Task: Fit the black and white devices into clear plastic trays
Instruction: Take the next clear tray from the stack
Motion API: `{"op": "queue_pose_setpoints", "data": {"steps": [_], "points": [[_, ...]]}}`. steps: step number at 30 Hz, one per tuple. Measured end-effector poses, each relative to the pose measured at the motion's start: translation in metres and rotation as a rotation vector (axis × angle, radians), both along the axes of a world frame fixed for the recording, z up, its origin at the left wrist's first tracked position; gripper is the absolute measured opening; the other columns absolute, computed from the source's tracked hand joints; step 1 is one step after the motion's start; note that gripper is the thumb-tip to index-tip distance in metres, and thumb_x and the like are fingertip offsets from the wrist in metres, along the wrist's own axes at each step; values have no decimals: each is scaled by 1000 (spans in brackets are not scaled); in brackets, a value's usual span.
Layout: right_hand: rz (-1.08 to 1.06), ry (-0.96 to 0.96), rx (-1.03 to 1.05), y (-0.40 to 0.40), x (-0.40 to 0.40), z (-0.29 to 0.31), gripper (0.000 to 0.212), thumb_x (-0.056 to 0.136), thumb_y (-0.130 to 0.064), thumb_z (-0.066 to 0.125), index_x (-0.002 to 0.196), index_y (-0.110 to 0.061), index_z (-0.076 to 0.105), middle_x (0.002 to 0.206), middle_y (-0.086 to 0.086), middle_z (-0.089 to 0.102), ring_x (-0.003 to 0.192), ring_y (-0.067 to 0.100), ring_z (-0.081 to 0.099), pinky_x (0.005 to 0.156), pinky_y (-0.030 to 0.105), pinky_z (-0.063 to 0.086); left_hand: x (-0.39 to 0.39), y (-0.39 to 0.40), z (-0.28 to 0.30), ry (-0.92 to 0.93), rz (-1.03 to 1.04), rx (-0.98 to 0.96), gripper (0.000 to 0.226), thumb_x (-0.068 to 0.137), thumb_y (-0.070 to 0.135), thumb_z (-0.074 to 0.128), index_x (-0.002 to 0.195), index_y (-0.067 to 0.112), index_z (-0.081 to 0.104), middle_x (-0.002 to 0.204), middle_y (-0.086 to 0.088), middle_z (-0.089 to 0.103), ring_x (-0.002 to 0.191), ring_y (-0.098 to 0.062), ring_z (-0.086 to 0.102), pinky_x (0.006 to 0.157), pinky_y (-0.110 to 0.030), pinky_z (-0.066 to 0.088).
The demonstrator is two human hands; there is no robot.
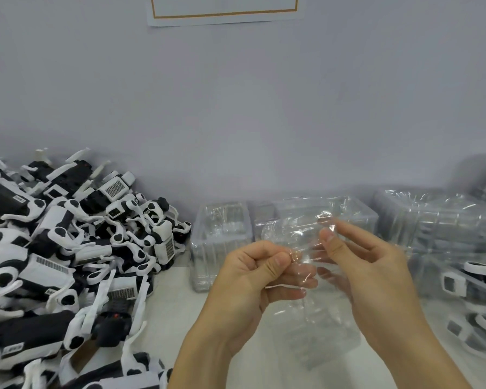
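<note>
I hold a clear plastic tray [320, 318] upright in front of me, above the white table. My left hand [253, 284] pinches the tray's upper left edge between thumb and curled fingers. My right hand [371, 268] pinches its upper right edge, thumb in front and fingers behind the plastic. A big heap of black and white devices [67, 262] covers the table at the left. No device sits in the tray I hold.
Stacks of clear trays [222, 242] stand against the grey wall [236, 108] at the back, with more stacks [438, 220] at the right. Packed trays with devices inside [472, 301] lie at the far right. The white table [174, 318] shows between the heap and my hands.
</note>
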State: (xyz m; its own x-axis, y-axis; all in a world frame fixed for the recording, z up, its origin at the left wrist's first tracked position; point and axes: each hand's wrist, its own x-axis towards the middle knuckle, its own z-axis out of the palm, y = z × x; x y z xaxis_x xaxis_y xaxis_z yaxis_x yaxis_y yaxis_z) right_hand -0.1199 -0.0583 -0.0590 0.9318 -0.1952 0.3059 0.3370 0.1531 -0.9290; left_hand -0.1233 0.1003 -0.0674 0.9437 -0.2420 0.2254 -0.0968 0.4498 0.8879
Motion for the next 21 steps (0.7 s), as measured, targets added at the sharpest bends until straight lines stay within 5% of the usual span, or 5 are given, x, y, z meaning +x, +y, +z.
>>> {"op": "queue_pose_setpoints", "data": {"steps": [8, 14, 18, 21], "points": [[71, 56, 17, 1, 0, -3, 43, 71, -39, 74, 112, -24, 73, 90, 5, 78, 85, 21, 75, 70, 29, 54, 3, 1, 1, -37, 116, 168, 17, 85, 11, 67, 93, 18, 79, 90, -12, 76, 74, -21, 73, 67, -27, 57], [-43, 3, 65, 1, 1, -3, 36, 67, -36, 77, 101, -25, 77, 86, 1, 78, 76, 14, 74, 58, 20, 55, 3, -4, 4, -94, 347, 285, 35, 97, -2, 58, 78, 19, 80, 77, -10, 77, 68, -22, 74, 60, -22, 55], [-207, -21, 184, -9, 3, -2, 32, 69, -33, 77, 98, -21, 76, 81, 1, 77, 66, 12, 72, 56, 18, 54, 5, -3, 6, -101, 568, 208, 32, 96, -9, 53, 77, 8, 73, 63, -8, 72, 53, -15, 66, 51, -20, 52], [-270, -18, 318, -35, 1, 3, 27, 77, -27, 76, 102, -15, 74, 85, 5, 76, 65, 10, 69, 58, 19, 55, 11, 21, 0, 22, 740, -24, 32, 99, -7, 45, 79, 8, 64, 56, 0, 64, 49, -11, 57, 46, -21, 50]]}}
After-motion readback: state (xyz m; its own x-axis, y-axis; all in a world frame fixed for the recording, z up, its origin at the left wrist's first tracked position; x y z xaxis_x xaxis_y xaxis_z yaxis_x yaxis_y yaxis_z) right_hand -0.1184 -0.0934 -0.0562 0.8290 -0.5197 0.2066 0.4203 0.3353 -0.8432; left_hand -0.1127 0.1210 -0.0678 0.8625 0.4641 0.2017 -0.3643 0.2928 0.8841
